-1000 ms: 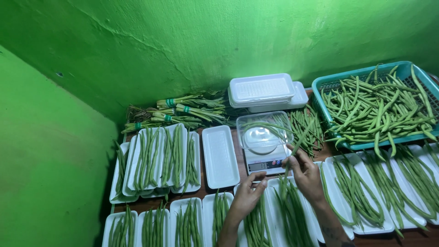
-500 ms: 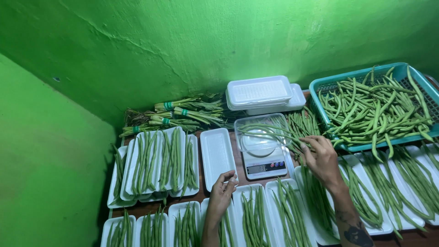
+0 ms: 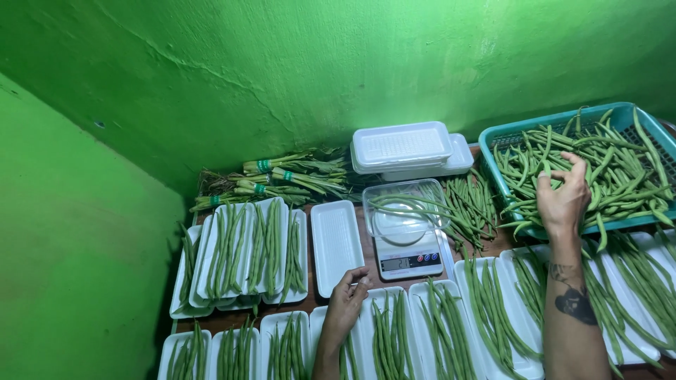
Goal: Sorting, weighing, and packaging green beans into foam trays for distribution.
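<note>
Beans under right hand; left hand touches tray.

The scale stands mid-desk, carrying a clear container of beans. Behind it sits a stack of empty trays; to its left lies one empty tray. The basket of loose beans stands at right (rear corner). Filled trays line the front edge.
</note>
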